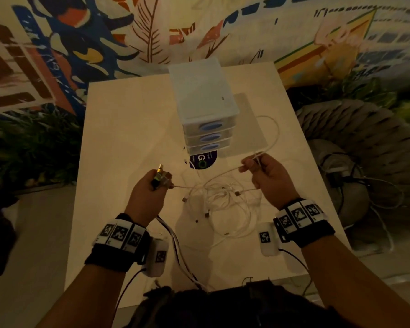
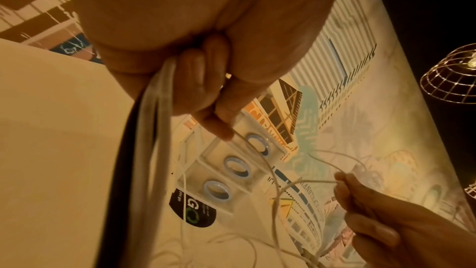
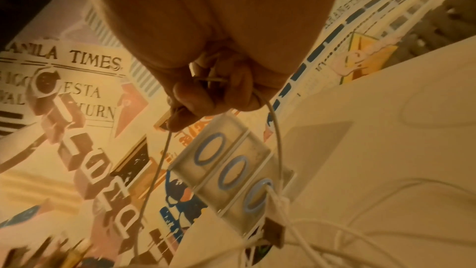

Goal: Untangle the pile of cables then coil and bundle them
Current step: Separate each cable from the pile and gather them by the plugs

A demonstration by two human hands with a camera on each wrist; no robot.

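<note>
item: pile of cables, white, tangled, lying on the table between the two hands, at about 6 o'clock from the drawer unit. loops overlap loosely; several small metal plug ends stick out at the pile's 9 o'clock and 7 o'clock edges, pointing down-left.

item: thin white cable, lifted off the pile, strung between both hands. long axis runs roughly 9 o'clock to 3 o'clock, sagging in the middle, rising toward the right side.

item: left hand, raised above the table at 9 o'clock of the pile. fingers curled around a bundle of thicker leads, black and white, which trail back toward the person's body at 6 o'clock. a gold-tipped plug stands out of the fist, pointing toward 12 o'clock. thumb and forefinger pinch the thin white cable's end.

item: right hand, raised at 3 o'clock of the pile, fingers curled, gripping the thin white cable. a large loop of it arcs from the fist toward 12 o'clock and curves back.

item: drawer unit, translucent, three drawers with blue oval pulls, fronts facing 6 o'clock.

item: round dark sticker on the table, just at the unit's 6 o'clock foot.

item: marker wristbands on both wrists.
</note>
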